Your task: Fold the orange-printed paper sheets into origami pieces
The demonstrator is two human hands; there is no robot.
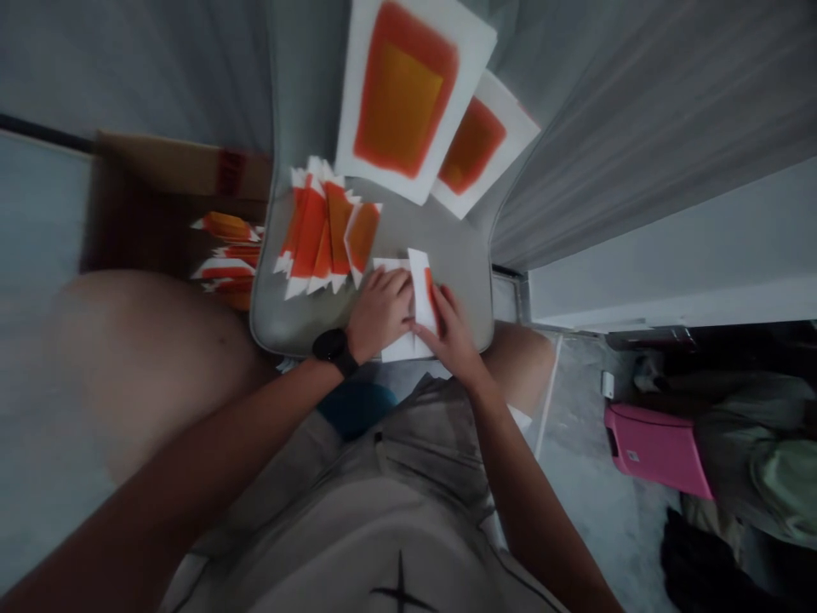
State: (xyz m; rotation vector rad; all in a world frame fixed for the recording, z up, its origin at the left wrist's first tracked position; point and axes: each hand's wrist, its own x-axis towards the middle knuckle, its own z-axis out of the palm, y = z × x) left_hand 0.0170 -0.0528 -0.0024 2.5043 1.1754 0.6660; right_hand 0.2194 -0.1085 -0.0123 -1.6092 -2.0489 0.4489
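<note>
On the grey chair seat (447, 223) in front of me lies a white paper sheet (397, 349). One side is folded up as a flap (421, 294), with an orange-red print showing at its right. My left hand (381, 311), with a dark watch on the wrist, holds the sheet down, fingers bent over it and thumb at the fold. My right hand (454, 336) is closed on the flap, thumb in front and fingers behind. To the left, several folded orange and white paper pieces (325, 230) lie overlapping in a row. The sheet's part under my left hand is hidden.
Printed sheets (418, 183) are stacked at the seat's back, with another printed sheet (511, 128) partly beneath. Left of the seat stands a cardboard box (172, 166) holding folded pieces (225, 271). A pink case (660, 447) and dark bags lie on the floor at right.
</note>
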